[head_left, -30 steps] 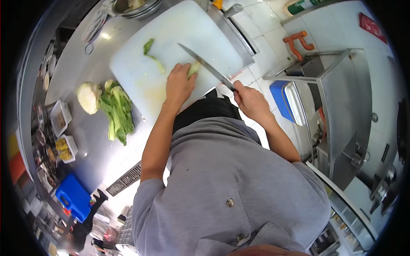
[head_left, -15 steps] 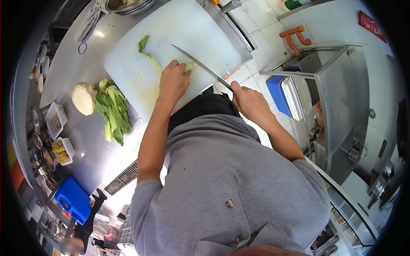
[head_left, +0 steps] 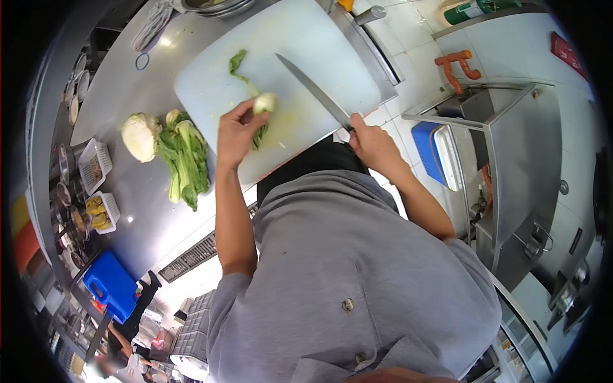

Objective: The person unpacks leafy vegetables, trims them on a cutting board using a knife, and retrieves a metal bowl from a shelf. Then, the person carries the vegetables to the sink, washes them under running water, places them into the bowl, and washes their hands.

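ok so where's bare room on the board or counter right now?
Cutting board: far end, beyond the tip of the knife and the leafy strip. Steel counter: between the blue ring and the cabbage. Crowded: mid-board, where the left hand holds a pale vegetable piece; counter by the board, where leafy greens and cabbage lie.

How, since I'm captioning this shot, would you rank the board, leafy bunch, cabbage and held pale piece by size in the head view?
By visible area, largest first:
1. Board
2. Leafy bunch
3. Cabbage
4. Held pale piece, partly covered
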Demonstrator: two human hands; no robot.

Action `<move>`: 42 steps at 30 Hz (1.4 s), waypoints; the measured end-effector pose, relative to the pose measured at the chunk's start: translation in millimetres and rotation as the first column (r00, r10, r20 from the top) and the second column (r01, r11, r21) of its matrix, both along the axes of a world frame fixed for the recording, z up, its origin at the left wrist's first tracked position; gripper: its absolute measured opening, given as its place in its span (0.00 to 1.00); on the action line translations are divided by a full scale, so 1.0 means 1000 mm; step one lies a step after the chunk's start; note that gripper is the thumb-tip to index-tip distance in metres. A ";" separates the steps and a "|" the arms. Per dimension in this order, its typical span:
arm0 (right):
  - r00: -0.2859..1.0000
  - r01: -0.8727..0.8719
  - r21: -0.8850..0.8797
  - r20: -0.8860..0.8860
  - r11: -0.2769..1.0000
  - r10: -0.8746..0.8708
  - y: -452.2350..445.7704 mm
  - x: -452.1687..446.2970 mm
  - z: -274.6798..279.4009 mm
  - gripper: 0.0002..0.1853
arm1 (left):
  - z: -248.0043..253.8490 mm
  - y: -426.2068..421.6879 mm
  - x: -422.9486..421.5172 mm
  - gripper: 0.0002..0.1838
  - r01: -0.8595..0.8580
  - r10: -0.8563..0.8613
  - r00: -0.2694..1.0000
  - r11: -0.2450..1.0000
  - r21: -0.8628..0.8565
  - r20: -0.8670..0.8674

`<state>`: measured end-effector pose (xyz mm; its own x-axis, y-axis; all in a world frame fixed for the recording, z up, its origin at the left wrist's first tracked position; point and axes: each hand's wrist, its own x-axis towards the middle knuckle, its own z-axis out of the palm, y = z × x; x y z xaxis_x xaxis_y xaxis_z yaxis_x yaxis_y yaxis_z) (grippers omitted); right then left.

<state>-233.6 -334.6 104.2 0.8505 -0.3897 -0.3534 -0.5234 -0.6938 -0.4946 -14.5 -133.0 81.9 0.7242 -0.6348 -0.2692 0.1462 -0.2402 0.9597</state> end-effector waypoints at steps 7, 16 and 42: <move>0.999 -0.018 0.028 -0.030 0.999 0.019 -0.009 0.006 -0.002 0.12 | 0.043 0.016 0.089 0.20 -0.115 -0.047 0.896 0.936 0.332 0.442; 0.997 0.017 0.102 0.076 0.995 -0.025 -0.011 0.001 -0.007 0.10 | 0.011 0.006 0.069 0.22 -0.348 -0.203 0.354 0.878 0.330 0.913; 0.983 0.172 0.345 -0.002 0.923 -0.182 -0.022 -0.018 0.000 0.11 | -0.030 0.084 0.050 0.14 -0.736 -0.198 0.353 0.545 0.402 0.914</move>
<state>-251.3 -356.9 103.9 0.7908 -0.3946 -0.4679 -0.6038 -0.3768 -0.7025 35.0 -48.6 52.0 0.8781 -0.2705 0.3947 -0.3268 -0.9416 0.0816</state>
